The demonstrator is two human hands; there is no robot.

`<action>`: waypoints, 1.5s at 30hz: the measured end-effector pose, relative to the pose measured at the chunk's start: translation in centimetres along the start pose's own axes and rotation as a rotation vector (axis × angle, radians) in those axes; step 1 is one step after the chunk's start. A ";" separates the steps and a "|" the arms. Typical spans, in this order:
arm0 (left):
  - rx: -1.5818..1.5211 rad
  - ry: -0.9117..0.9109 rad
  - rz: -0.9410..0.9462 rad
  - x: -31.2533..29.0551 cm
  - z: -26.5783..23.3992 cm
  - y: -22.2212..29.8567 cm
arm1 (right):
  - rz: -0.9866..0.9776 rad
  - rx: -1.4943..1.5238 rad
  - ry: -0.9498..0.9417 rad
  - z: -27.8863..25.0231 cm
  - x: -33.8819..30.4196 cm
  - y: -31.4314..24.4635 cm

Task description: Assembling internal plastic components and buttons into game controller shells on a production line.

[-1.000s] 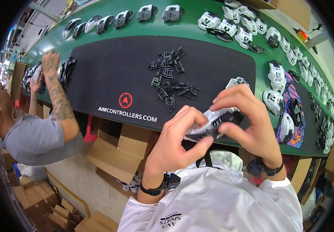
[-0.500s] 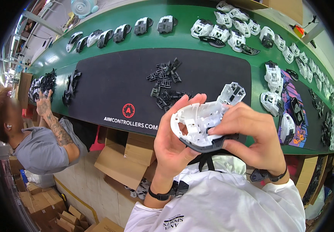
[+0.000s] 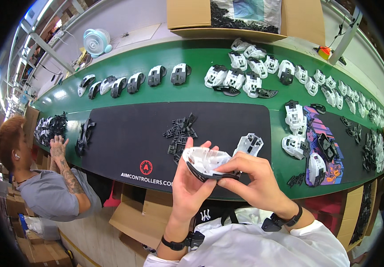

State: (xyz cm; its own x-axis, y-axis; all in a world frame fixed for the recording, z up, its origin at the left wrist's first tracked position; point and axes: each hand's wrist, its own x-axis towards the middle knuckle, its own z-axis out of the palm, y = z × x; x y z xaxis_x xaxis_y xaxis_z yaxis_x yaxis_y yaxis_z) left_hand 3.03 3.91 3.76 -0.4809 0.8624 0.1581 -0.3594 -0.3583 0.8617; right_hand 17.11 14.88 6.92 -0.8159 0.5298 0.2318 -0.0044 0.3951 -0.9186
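A hollow white plastic shell with a black rim (image 3: 204, 160) is held above the black mat, its open inside tilted upward. My left hand (image 3: 184, 191) cradles it from the left and below, thumb along the near side. My right hand (image 3: 258, 180) pinches its right end between thumb and fingers; whether a small part is also between them is hidden. Just beyond my right hand, a second white shell piece (image 3: 249, 145) lies on the mat. Small black plastic parts (image 3: 180, 129) are heaped on the mat, past my left fingertips.
White-and-black shells (image 3: 180, 74) line the green table's (image 3: 134, 100) far side, with many more at right (image 3: 295, 118). A colourful printed mat (image 3: 329, 151) lies there too. At left, a co-worker (image 3: 54, 187) handles black parts. An open carton (image 3: 187, 18) stands at the back.
The view has tilted upward, showing more of the table's far side. The held shell has turned from facing me with its hollow side to a flatter angle; both hands keep hold of it.
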 end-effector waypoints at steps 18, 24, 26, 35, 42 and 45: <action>1.921 -0.185 0.613 35.9 -1.4 -14.6 | 0.876 -1.161 -0.021 -7.9 21.4 12.7; 1.906 -0.276 -0.148 34.3 1.3 -14.1 | 0.865 -0.938 0.152 -9.3 21.2 14.8; 1.866 -0.302 -0.017 34.5 0.3 -15.1 | 0.885 -1.016 0.178 -9.7 21.3 15.0; 1.678 -0.280 0.235 37.9 -0.5 -13.3 | 0.469 -0.962 0.269 -16.2 20.9 14.7; 1.530 -0.390 -0.678 44.4 5.1 -13.0 | 0.773 -0.883 -0.485 -21.9 25.6 16.8; 1.652 -0.384 -0.693 47.2 5.3 -15.4 | 0.835 -0.652 -0.441 -22.7 28.1 19.4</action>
State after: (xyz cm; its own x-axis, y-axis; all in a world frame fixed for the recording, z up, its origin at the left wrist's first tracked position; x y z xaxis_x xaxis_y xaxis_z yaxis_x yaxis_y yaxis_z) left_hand -9.89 52.00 0.50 -0.3323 0.7947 -0.5080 0.7879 0.5300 0.3136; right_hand 7.24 54.50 2.93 -0.5552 0.5512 -0.6228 0.8291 0.4257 -0.3624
